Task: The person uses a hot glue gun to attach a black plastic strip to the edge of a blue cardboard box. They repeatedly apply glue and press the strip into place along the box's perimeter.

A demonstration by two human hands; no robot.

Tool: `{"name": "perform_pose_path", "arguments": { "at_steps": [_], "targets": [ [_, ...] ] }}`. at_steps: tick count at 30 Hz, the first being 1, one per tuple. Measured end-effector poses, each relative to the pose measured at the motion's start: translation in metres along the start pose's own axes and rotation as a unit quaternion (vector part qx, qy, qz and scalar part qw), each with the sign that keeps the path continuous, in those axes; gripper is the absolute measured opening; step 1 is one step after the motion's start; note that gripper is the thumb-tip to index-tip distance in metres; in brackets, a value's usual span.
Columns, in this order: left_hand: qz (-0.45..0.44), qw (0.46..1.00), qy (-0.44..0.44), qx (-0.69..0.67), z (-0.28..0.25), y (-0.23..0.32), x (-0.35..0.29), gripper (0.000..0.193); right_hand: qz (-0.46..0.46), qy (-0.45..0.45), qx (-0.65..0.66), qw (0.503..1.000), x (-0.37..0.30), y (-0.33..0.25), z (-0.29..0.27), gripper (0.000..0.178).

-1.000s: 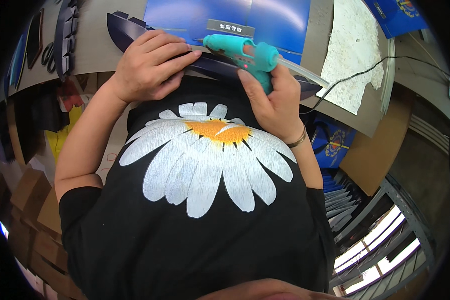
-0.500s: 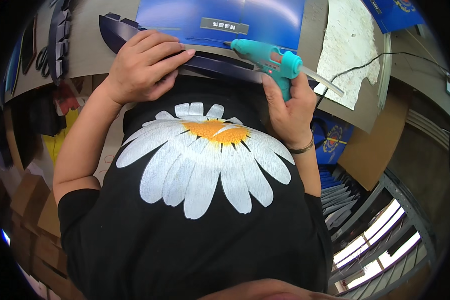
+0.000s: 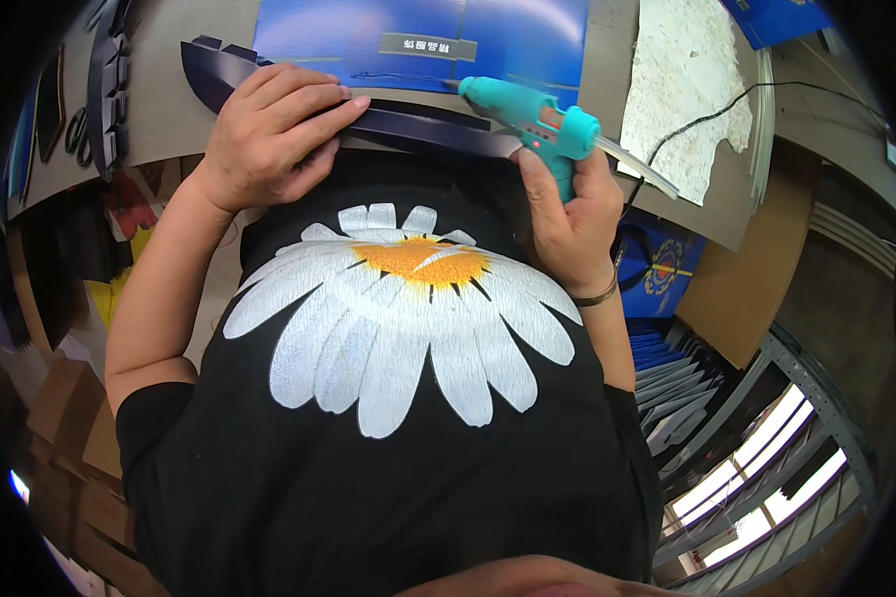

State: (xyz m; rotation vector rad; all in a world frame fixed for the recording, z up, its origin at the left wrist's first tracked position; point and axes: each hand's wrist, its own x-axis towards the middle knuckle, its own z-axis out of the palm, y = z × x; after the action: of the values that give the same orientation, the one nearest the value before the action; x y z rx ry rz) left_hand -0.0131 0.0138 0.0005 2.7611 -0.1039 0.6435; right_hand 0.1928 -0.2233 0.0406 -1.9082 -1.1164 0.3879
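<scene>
The left hand (image 3: 274, 139) is grasping a long dark strip (image 3: 413, 130), its fingers curling over the top and the index finger pointing along it to the right. The strip is lying crosswise at the near edge of the grey table (image 3: 169, 119), in front of the wearer's black shirt (image 3: 388, 507); its left end, carrying small tabs, is protruding beyond the fingers. The right hand (image 3: 573, 204) is clenching the handle of a teal glue gun (image 3: 523, 107), with the thumb resting on the near side below a glowing red light (image 3: 537, 145). The gun is standing over the right part of the strip, its nozzle pointing left; whether the thumb is touching the strip cannot be told. A clear glue stick (image 3: 639, 169) is projecting from the gun's rear. Beyond the strip, a glossy blue board (image 3: 423, 20) is lying flat, a thin dark line showing near its lower edge. A mottled white sheet (image 3: 679, 109) is lying to the right, a black cord (image 3: 722, 111) crossing it. At far left, scissors (image 3: 77, 139) are lying beside another tabbed dark piece (image 3: 108, 95).
</scene>
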Motion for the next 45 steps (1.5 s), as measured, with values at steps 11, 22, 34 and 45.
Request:
{"name": "perform_pose_path", "arguments": {
  "at_steps": [11, 22, 34, 45],
  "targets": [
    [0.003, 1.0, 0.012, 0.009, -0.001, 0.001, 0.002, 0.05, 0.028, 0.026, -0.051, 0.998, -0.001, 0.004, -0.019, 0.03],
    [0.011, 1.0, 0.006, 0.004, 0.001, -0.001, 0.001, 0.05, 0.027, 0.028, -0.055, 0.998, -0.002, 0.004, -0.021, 0.03],
    [0.0, 0.999, 0.039, 0.001, 0.0, 0.002, 0.001, 0.048, 0.126, 0.13, 0.172, 0.968, 0.038, 0.023, -0.079, 0.025],
    [-0.037, 0.998, 0.051, 0.019, 0.004, 0.0, 0.004, 0.046, 0.217, 0.101, -0.186, 0.953, 0.1, 0.137, -0.159, 0.042]
  ]
}}
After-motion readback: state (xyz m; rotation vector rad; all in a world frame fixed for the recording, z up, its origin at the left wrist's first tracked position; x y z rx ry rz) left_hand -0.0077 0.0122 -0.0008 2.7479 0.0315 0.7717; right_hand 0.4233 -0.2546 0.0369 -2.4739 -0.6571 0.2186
